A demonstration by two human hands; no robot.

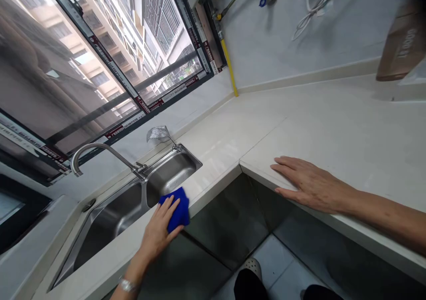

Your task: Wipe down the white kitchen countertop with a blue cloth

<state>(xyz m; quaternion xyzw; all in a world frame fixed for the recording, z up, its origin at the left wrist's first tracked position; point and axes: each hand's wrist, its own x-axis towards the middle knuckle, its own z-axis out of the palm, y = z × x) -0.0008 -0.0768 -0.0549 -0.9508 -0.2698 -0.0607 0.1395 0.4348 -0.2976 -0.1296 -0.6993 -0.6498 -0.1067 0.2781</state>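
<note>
A folded blue cloth lies at the front edge of the white countertop, beside the sink. My left hand presses down on it, with the fingers over the cloth and the thumb along its near side. What is under the palm is hidden. Over on the right stretch of the counter, my right hand rests flat at the front edge, fingers stretched out and holding nothing. Its thumb reaches over the edge.
A double steel sink with a curved faucet is set into the left counter. Silvery wrap covers a fitting behind it. A yellow pipe meets the corner. A brown bag stands far right. Dark cabinet fronts lie below.
</note>
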